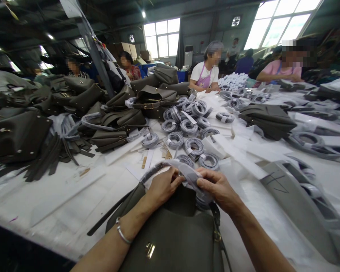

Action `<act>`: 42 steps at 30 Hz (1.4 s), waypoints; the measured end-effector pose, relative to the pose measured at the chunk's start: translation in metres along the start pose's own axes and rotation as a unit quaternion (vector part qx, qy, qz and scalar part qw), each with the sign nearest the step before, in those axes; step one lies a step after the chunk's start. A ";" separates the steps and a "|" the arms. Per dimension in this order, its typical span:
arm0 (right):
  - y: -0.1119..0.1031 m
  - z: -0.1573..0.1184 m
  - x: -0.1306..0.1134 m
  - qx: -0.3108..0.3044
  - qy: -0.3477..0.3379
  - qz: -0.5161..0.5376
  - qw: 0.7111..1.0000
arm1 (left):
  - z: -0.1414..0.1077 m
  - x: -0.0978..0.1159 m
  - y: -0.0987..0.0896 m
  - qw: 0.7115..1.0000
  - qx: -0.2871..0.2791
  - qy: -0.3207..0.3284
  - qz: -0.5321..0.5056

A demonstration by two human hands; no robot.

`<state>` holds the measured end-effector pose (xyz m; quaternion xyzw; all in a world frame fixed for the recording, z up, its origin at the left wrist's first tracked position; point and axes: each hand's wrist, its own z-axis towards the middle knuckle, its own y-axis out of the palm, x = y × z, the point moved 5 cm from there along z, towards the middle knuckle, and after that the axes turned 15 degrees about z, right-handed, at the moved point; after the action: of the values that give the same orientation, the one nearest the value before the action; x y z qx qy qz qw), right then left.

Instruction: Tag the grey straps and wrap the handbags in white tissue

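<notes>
A dark olive handbag (172, 238) lies in front of me, its gold clasp showing near the bottom. Its strap (187, 170), wrapped in clear plastic, arches over the bag's top. My right hand (215, 185) pinches the wrapped strap on its right side, thumb and fingers closed. My left hand (166, 183) is closed at the strap's inner side, above the bag's opening; its fingertips are partly hidden, and what they pinch looks like the plastic wrap. A loose dark strap end sticks out to the left of the bag.
Coiled, plastic-wrapped straps (194, 146) are heaped beyond the bag. More handbags (124, 121) are piled at the left and back. A grey plastic holder (294, 204) stands at right, near white paper strips (238, 155). Co-workers (205, 71) sit across the table.
</notes>
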<state>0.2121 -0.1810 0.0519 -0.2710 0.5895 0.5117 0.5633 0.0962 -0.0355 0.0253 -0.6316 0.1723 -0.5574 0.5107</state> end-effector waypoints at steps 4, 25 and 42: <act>0.021 -0.005 -0.001 -0.173 0.064 0.004 0.983 | 0.006 -0.001 0.007 0.997 -0.043 0.030 -0.064; 0.007 0.002 0.041 0.151 0.174 0.055 0.972 | -0.006 0.010 -0.005 0.964 -0.055 -0.006 -0.259; 0.010 0.006 0.048 0.100 0.165 0.031 0.981 | -0.004 0.009 -0.007 0.989 -0.009 0.021 -0.146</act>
<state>0.1952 -0.1599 0.0107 -0.2754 0.7306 0.4155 0.4666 0.0932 -0.0412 0.0350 -0.6429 0.0944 -0.6372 0.4144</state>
